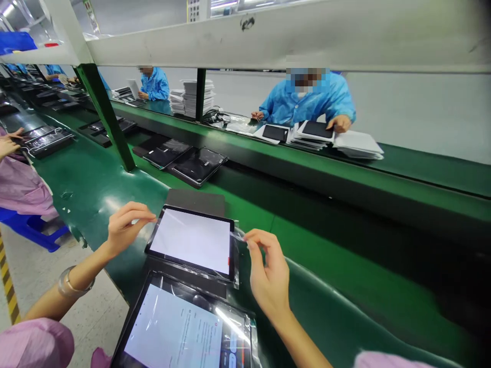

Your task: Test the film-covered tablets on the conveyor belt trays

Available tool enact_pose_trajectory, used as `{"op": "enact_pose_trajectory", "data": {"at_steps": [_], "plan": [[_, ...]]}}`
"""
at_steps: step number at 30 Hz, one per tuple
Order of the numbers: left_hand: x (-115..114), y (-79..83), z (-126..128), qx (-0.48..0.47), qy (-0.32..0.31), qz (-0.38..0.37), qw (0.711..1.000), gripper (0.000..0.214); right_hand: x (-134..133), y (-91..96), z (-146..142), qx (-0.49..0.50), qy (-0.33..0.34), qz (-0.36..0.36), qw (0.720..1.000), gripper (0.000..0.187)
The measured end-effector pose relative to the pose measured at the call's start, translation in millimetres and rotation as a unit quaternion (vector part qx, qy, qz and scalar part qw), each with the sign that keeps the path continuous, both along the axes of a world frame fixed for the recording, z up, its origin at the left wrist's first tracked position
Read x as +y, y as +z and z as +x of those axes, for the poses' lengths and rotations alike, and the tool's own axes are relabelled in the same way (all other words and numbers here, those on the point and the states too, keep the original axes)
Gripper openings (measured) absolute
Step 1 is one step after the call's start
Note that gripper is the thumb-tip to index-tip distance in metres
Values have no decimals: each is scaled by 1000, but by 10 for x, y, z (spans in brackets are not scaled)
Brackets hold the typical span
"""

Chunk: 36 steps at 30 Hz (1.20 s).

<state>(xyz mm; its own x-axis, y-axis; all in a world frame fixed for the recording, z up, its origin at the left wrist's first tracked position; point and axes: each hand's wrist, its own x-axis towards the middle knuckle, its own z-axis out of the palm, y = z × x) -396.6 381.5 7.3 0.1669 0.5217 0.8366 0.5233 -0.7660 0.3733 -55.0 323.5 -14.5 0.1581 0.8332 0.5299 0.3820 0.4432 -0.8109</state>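
Note:
A tablet (192,241) with a lit white screen lies on the green bench (337,286), resting on a dark pad (197,201). My left hand (125,225) pinches the tablet's left upper corner. My right hand (268,271) pinches a clear plastic film (238,236) at the tablet's right edge. Nearer to me lies a second tablet (184,327) in a clear bag, its screen showing text.
Several dark tablets (195,166) lie farther along the green belt. A green post (105,115) stands behind them. Across the belt a person in blue (307,99) handles tablets and white stacks (358,145). Another person's hands (9,143) work at far left.

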Motion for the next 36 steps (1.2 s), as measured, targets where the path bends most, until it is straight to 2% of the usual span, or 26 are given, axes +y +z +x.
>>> {"op": "enact_pose_trajectory", "data": {"at_steps": [4,6,8,11,14,17,20,24,27,32,36], "plan": [[-282,243,-50,-15,-10,41,999,24,-322,148,-43,20,17,78,997,18],[-409,414,-60,-24,-13,65,998,27,-450,311,-71,39,23,127,991,23],[-526,599,-68,-29,-11,75,997,28,-565,505,-96,57,8,148,987,24],[-660,831,-83,-27,-10,30,999,26,-716,730,-116,62,-42,103,992,18],[-691,909,-92,-30,-34,-54,998,19,-787,744,-105,68,-44,18,997,6],[-595,769,-74,-29,-70,-132,988,12,-719,548,-71,82,-27,-52,995,7],[-410,454,-24,-28,-93,-201,975,7,-545,259,-19,112,-12,-117,987,16],[-117,-8,59,-53,-88,-269,958,8,-281,-89,91,136,-4,-172,976,28],[98,-255,114,-70,-94,-293,949,10,-110,-292,190,129,-2,-195,972,32],[332,-470,185,-73,-96,-321,939,14,83,-497,278,83,19,-225,971,27],[338,-492,212,-75,-79,-294,950,7,118,-434,251,97,18,-192,976,17]]}}
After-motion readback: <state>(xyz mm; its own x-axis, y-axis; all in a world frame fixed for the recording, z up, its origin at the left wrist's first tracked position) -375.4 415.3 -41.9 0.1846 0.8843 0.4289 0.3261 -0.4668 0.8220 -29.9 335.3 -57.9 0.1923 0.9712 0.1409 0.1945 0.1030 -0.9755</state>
